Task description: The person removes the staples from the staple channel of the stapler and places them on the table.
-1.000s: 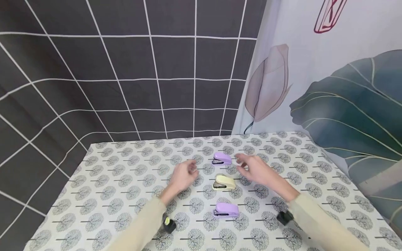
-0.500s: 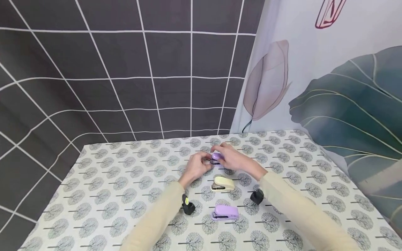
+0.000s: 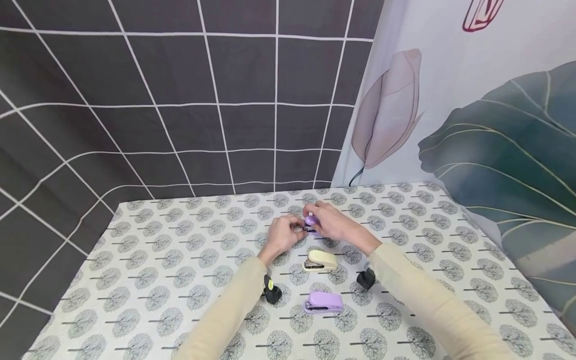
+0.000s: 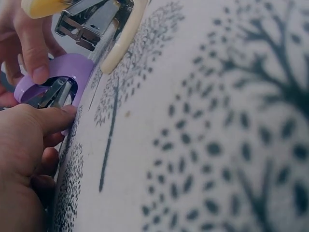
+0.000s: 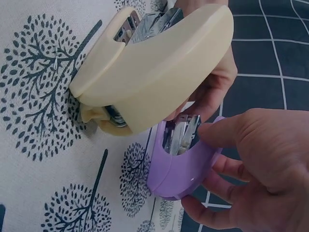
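Observation:
Three staplers lie in a column on the tree-print cloth. The farthest, a purple stapler [image 3: 311, 220], is between both hands. My right hand [image 3: 330, 222] grips its upper body, with the thumb near the open front in the right wrist view, where the purple stapler [image 5: 176, 171] shows its metal magazine. My left hand [image 3: 282, 234] pinches the front end of its base; the left wrist view shows the left thumb [image 4: 55, 118] against it. Closer to me sits a cream stapler [image 3: 323, 260], untouched. Nearest is a second purple stapler [image 3: 324, 300], also untouched.
The patterned cloth [image 3: 180, 280] covers the table. A dark grid curtain [image 3: 180, 125] hangs behind its back edge, and a pale curtain with leaf prints [image 3: 486, 165] hangs at the right. Small black devices [image 3: 366, 279] are strapped at both wrists.
Both hands have moved in from either side to the farthest purple stapler and taken hold of it. During the last half second they have hardly moved. The other two staplers stay in place.

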Tool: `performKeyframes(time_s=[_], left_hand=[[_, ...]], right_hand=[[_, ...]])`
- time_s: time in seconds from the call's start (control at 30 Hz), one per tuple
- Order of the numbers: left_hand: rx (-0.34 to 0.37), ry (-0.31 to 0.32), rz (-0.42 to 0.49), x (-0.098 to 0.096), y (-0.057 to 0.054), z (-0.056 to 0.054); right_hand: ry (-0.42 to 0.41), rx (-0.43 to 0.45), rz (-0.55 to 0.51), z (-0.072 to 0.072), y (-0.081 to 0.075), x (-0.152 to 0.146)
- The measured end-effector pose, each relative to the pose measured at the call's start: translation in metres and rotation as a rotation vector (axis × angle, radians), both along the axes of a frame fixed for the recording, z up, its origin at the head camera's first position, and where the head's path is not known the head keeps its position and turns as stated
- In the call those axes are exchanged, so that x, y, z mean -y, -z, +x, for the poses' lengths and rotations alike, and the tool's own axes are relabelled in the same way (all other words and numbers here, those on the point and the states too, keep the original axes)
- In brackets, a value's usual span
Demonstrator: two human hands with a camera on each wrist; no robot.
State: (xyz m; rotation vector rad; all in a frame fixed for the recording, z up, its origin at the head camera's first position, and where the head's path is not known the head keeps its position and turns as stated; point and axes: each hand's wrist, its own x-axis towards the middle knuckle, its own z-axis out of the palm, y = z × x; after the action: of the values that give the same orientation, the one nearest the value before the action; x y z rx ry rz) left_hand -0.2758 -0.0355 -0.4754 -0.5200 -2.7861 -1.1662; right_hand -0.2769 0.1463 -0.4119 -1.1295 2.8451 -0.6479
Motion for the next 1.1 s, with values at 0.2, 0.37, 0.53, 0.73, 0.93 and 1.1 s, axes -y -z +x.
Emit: performKeyframes(time_s=[0.2, 0.37, 0.53, 0.73, 0.93, 1.1], left_hand=[[0.006, 0.002, -0.005, -0.002, -0.002, 0.001], [0.026, 0.0, -0.014, -0.003, -0.002, 0.0], [0.041, -0.01, -0.021, -0.002, -0.002, -0.001], [0.054, -0.003, -0.01, -0.003, -0.003, 0.0], [0.036, -0.005, -0.026, -0.002, -0.002, 0.0], [0.06, -0.008, -0.044, -0.002, -0.002, 0.001]], right_hand=[[0.005, 0.0, -0.002, 0.0, -0.001, 0.0], [-0.004, -0.005, -0.052, -0.001, -0.004, -0.007], [-0.025, -0.012, -0.149, -0.004, -0.003, -0.02], [-0.001, 0.071, -0.258, -0.004, 0.004, -0.033], [0.05, 0.141, -0.369, -0.004, 0.01, -0.046], [0.102, 0.208, -0.43, -0.001, 0.014, -0.054]])
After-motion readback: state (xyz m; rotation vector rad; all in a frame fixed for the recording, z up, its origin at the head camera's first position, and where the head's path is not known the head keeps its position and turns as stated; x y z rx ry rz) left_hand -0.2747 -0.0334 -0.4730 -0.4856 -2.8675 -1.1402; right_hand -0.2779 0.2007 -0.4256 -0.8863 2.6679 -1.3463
